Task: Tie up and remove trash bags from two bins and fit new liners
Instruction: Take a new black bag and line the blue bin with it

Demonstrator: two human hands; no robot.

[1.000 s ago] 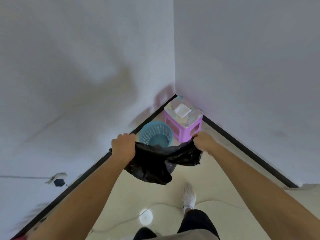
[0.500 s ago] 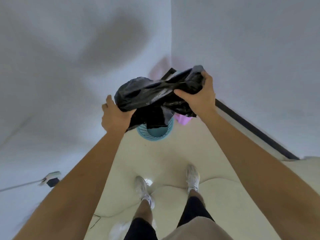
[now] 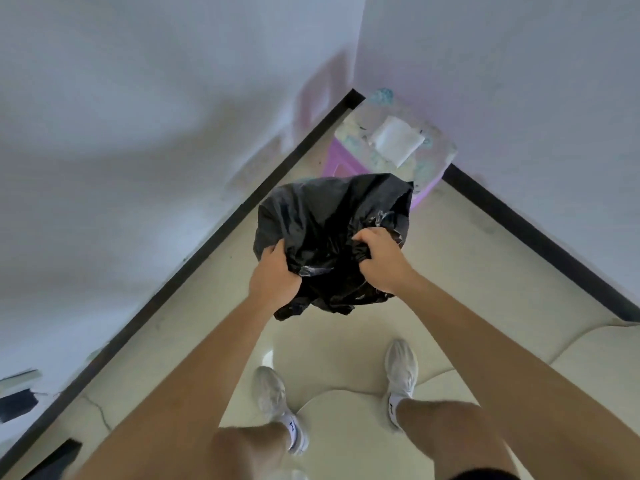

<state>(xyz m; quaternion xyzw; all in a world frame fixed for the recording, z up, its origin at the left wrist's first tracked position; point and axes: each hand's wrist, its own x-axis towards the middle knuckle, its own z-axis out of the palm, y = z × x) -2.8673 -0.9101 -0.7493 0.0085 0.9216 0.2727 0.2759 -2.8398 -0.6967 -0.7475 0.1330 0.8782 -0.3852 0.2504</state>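
White room corner, left hand (image 3: 275, 273) and right hand (image 3: 381, 259) outstretched, fingers clenching black trash bag (image 3: 332, 233)

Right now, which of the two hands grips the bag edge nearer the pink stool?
The right hand: it clutches the black bag on the side toward the pink stool; the left hand grips the side nearer the left wall.

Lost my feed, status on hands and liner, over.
Left hand and right hand both clenched on black trash bag. Bag billowed out, held off the floor. Bin hidden behind it. Pink stool just beyond.
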